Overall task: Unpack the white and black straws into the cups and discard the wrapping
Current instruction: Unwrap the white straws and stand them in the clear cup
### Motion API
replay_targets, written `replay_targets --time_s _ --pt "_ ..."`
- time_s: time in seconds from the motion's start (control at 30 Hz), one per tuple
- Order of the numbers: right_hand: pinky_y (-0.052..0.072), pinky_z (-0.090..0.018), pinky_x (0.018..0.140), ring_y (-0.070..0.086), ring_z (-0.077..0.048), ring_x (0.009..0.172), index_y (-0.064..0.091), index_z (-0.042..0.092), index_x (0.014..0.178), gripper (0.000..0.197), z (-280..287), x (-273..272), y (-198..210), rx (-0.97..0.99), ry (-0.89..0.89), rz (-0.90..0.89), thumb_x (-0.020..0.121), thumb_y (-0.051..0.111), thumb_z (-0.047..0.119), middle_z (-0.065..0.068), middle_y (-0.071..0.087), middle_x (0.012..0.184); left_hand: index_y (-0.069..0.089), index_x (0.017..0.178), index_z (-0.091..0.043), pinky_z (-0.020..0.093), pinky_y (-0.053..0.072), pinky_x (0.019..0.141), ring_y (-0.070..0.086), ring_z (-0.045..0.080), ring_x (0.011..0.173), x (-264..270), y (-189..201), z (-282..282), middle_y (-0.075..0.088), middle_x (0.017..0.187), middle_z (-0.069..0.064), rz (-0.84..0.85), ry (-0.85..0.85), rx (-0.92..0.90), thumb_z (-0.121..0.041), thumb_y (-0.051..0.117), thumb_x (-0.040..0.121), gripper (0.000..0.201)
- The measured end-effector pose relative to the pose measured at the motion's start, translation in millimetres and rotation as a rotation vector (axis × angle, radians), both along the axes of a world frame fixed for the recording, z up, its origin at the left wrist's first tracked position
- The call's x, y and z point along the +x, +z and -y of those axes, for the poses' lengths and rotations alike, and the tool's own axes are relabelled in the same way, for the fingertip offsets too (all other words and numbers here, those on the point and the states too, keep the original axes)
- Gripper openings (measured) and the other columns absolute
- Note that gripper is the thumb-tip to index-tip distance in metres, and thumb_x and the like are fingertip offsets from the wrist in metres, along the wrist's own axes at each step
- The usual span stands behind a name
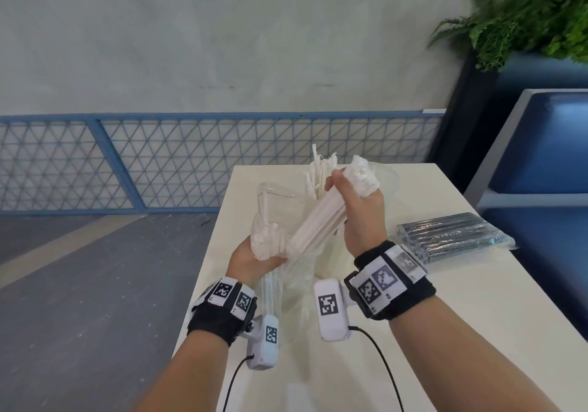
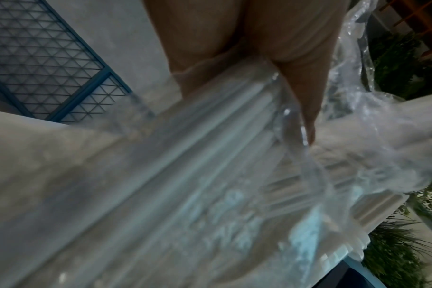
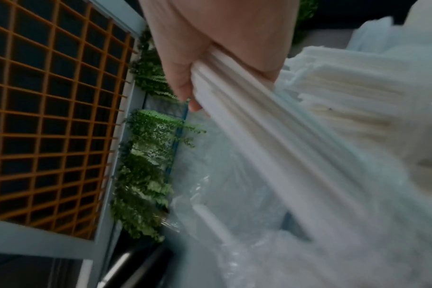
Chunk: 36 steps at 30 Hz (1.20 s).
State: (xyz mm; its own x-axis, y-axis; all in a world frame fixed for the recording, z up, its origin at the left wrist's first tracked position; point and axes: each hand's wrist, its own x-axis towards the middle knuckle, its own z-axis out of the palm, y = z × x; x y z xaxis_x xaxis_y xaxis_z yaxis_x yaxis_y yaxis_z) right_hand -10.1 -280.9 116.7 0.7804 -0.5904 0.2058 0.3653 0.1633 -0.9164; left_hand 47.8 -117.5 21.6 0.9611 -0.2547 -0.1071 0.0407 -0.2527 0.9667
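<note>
- Above the white counter [image 1: 477,300], the right hand [image 1: 359,211] wraps its fingers [image 3: 183,85] round a bundle of white straws [image 1: 318,220].
- The left hand [image 1: 251,259] clutches the clear wrapping [image 1: 296,284], fingers curled.
- The bundle slants from near left up to far right.

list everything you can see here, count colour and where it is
white straws: one bundle, white, gripped in both hands above the table
clear wrapping: one, transparent, hanging from the left hand
cups: two, clear, on the table behind the hands, one holding white straws
black straws: one pack, black, still wrapped, on the table's right side
table: one, white
plant: green, top right
left hand: grips bundle and wrapping
right hand: grips bundle
</note>
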Motion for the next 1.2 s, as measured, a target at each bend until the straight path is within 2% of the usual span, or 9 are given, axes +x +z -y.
replay_targets --time_s 0.23,0.37,0.43,0.5,0.67,0.8,0.93,1.07,1.2 --pt "0.050 -0.017 0.070 0.064 -0.007 0.077 0.064 0.005 0.083 0.011 -10 -12 -36 -0.121 0.183 -0.128 0.077 0.070 -0.002 0.001 0.066 0.078 0.058 0.105 -0.012 0.025 0.042 0.078 0.056 0.018 0.091 -3 5 3 0.061 0.094 0.003 0.059 0.011 0.035 -0.010 0.078 0.071 0.040" --pt "0.046 -0.020 0.069 0.062 -0.010 0.079 0.063 0.004 0.071 0.011 -9 -1 -24 -0.044 -0.031 -0.152 0.080 0.066 0.007 0.001 0.065 0.080 0.057 0.106 -0.009 0.018 0.041 0.068 0.054 0.016 0.091 -1 7 3 0.059 0.094 0.002 0.079 0.017 0.056 -0.009 0.080 0.068 0.044" --pt "0.045 -0.026 0.063 0.058 -0.015 0.069 0.061 0.008 0.069 0.013 -1 7 -11 0.085 -0.128 -0.156 0.081 0.065 0.009 -0.002 0.062 0.074 0.057 0.109 -0.007 0.021 0.040 0.073 0.055 0.018 0.095 0 7 4 0.060 0.098 0.002 0.084 0.021 0.055 -0.010 0.080 0.067 0.048" --pt "0.046 -0.024 0.054 0.057 -0.014 0.059 0.060 0.005 0.076 0.009 8 12 -1 0.216 -0.182 -0.149 0.082 0.064 0.009 -0.004 0.060 0.069 0.056 0.111 -0.007 0.023 0.040 0.075 0.054 0.018 0.096 2 6 3 0.059 0.100 0.003 0.092 0.036 0.059 -0.011 0.080 0.068 0.050" --pt "0.049 -0.024 0.055 0.059 -0.013 0.057 0.060 0.003 0.082 0.009 30 19 13 0.349 -0.278 -0.117 0.081 0.065 0.011 -0.003 0.062 0.065 0.059 0.112 -0.007 0.030 0.045 0.085 0.058 0.024 0.099 12 -2 1 0.065 0.106 0.009 0.075 0.159 0.061 -0.016 0.082 0.065 0.053" --pt "0.046 -0.021 0.049 0.054 -0.011 0.052 0.056 0.006 0.076 0.016 44 19 25 0.255 -0.345 -0.115 0.085 0.063 0.018 0.000 0.057 0.063 0.059 0.111 -0.005 0.028 0.044 0.085 0.057 0.022 0.096 15 -1 1 0.063 0.101 0.007 0.083 0.216 0.059 -0.016 0.080 0.068 0.050" --pt "0.049 -0.029 0.062 0.057 -0.012 0.059 0.055 0.004 0.089 0.014 51 17 36 0.186 -0.453 0.038 0.080 0.064 0.010 0.001 0.057 0.064 0.058 0.111 -0.005 0.026 0.042 0.082 0.054 0.019 0.093 16 1 4 0.059 0.098 0.005 0.084 0.259 0.032 -0.014 0.079 0.070 0.047" --pt "0.049 -0.024 0.073 0.060 -0.012 0.082 0.054 0.005 0.112 0.034 42 22 30 -0.129 -0.435 -0.085 0.084 0.066 0.019 0.001 0.060 0.090 0.059 0.110 -0.005 0.028 0.044 0.083 0.058 0.023 0.097 18 0 3 0.061 0.098 0.006 0.063 0.265 0.007 -0.013 0.079 0.069 0.047" --pt "0.047 -0.025 0.071 0.056 -0.009 0.076 0.054 0.011 0.111 0.037 28 30 6 -0.277 -0.365 -0.209 0.079 0.071 0.019 0.009 0.057 0.082 0.060 0.109 -0.004 0.026 0.043 0.081 0.058 0.022 0.094 17 1 5 0.062 0.098 0.008 0.063 0.238 -0.005 -0.012 0.079 0.069 0.045"
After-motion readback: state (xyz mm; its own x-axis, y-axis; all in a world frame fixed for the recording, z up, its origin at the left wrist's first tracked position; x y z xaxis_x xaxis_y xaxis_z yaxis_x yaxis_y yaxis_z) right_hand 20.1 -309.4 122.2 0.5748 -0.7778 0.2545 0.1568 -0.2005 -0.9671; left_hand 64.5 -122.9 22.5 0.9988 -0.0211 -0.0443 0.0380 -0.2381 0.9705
